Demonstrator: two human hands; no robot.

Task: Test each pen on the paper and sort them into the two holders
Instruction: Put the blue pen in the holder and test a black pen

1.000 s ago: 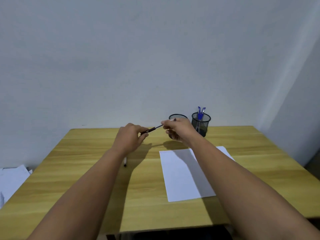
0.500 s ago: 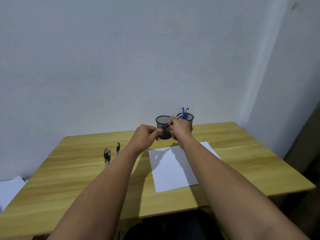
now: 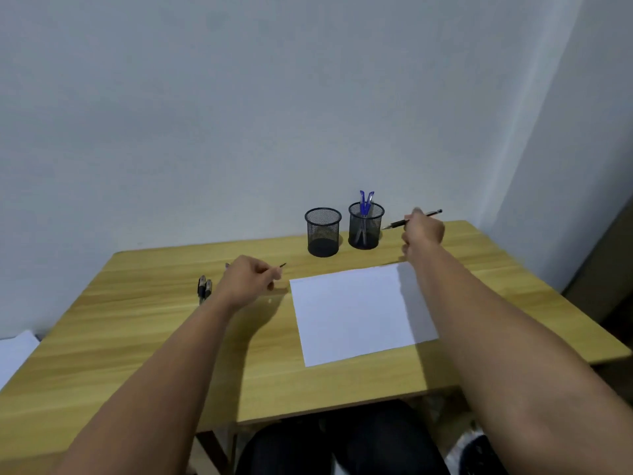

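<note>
My right hand (image 3: 423, 232) holds an uncapped black pen (image 3: 397, 223) in the air, right of the two black mesh holders, its tip pointing left. My left hand (image 3: 251, 278) pinches the pen's dark cap (image 3: 281, 266) just above the table, left of the white paper (image 3: 356, 310). The left holder (image 3: 323, 232) looks empty. Blue pens (image 3: 365, 204) stand in the right holder (image 3: 365, 226). More dark pens (image 3: 204, 287) lie on the table left of my left hand.
The wooden table (image 3: 144, 330) stands against a plain wall. White sheets (image 3: 15, 353) lie beyond its left edge. My dark-clad legs (image 3: 342, 443) show below the front edge.
My hands pulled apart: the cap came off the pen. My right hand carried the pen to the right of the holders, and my left hand dropped with the cap toward the table.
</note>
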